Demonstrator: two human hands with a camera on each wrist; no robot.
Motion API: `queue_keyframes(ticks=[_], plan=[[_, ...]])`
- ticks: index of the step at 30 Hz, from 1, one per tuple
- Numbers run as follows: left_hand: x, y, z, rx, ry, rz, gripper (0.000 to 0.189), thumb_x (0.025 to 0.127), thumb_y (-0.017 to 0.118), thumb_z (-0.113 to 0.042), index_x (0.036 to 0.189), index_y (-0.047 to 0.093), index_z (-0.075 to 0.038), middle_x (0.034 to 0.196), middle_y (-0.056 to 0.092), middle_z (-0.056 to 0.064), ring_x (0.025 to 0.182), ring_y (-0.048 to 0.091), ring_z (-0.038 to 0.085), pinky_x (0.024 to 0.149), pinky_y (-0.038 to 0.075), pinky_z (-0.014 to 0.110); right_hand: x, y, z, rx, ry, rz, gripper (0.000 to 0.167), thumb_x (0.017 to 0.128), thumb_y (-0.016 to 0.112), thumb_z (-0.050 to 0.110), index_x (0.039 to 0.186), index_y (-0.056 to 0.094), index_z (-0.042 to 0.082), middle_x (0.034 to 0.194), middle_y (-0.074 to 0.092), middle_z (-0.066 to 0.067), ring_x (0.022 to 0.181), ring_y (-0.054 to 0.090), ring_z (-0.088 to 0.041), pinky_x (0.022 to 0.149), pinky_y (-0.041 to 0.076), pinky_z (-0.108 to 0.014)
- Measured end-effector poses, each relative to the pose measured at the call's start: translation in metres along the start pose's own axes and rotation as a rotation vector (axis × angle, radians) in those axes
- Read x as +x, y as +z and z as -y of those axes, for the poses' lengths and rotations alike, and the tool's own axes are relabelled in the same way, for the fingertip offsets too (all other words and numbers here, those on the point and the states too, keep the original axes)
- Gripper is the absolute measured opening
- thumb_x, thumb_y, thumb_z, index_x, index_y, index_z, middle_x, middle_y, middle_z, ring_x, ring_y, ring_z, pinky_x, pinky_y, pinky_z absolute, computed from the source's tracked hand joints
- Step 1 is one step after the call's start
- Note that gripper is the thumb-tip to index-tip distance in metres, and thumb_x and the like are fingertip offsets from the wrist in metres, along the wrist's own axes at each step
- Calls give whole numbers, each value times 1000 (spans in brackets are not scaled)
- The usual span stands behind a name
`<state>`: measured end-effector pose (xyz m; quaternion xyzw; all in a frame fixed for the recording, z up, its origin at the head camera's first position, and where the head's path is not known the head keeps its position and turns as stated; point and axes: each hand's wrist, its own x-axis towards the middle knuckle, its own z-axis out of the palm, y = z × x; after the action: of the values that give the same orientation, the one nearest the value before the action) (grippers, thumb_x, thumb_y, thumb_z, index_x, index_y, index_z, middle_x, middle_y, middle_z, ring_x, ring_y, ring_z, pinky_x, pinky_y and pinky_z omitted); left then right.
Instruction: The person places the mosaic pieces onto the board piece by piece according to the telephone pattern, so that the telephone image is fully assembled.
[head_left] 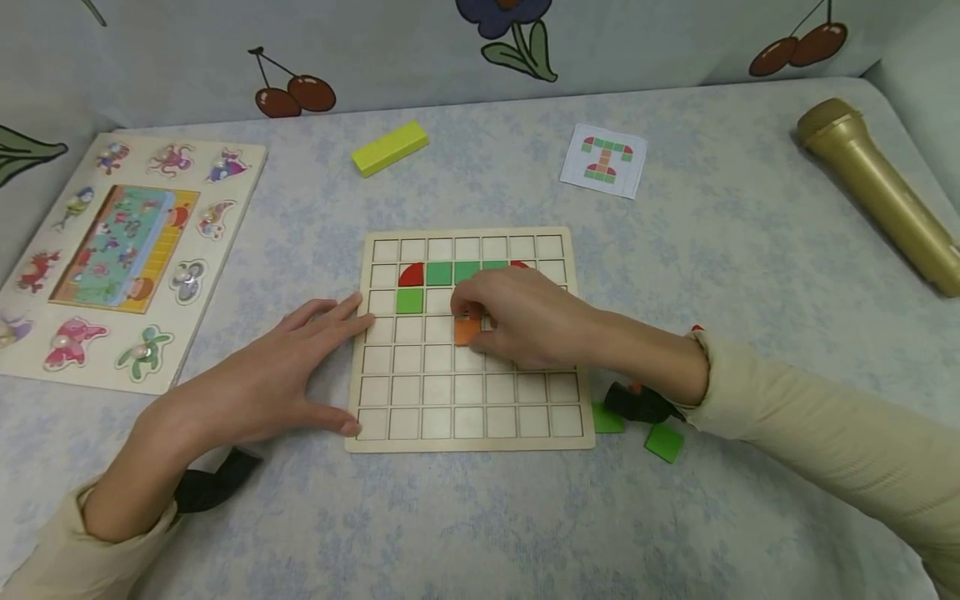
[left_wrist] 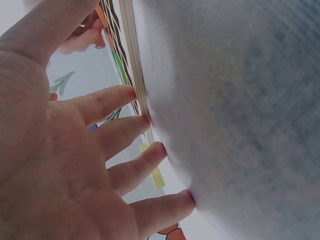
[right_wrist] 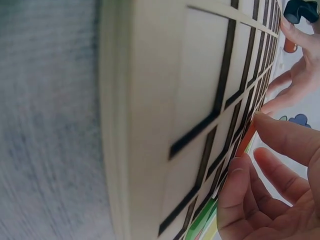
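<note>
A wooden grid board (head_left: 468, 445) lies flat in the middle of the table. My right hand (head_left: 536, 321) is over it, pinching an orange square tile (head_left: 467, 332) between thumb and fingertips at a cell near the centre. In the right wrist view the orange tile's edge (right_wrist: 247, 136) shows between the fingers. Spread along the board's left edge, my left hand (head_left: 273, 379) touches it with straight fingers. Upper cells hold a red quarter-round tile (head_left: 412, 275), several dark green squares (head_left: 438, 273) and a light green square (head_left: 409, 301). The right hand hides part of the grid.
Loose green tiles (head_left: 664, 442) lie right of the board, partly under the right wrist's strap. A pattern card (head_left: 603, 162) and a yellow block (head_left: 390, 148) are behind it. An animal peg puzzle (head_left: 217, 275) sits at left, a gold microphone (head_left: 885, 196) at far right.
</note>
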<state>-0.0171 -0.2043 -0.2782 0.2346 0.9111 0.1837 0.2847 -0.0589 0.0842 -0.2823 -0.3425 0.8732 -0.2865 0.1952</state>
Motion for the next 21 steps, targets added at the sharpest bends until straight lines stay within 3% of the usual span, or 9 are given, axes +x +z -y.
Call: queue_keyframes(ticks=[21], plan=[[-1, 0, 1, -8, 27, -9, 109, 71, 82, -59, 157, 29, -16, 164, 11, 6, 146, 13, 32, 105, 30, 60, 0, 1, 2, -45, 35, -20, 16, 86, 70, 4, 101, 68, 10, 92, 59, 0, 84, 51, -15, 73, 44, -31]])
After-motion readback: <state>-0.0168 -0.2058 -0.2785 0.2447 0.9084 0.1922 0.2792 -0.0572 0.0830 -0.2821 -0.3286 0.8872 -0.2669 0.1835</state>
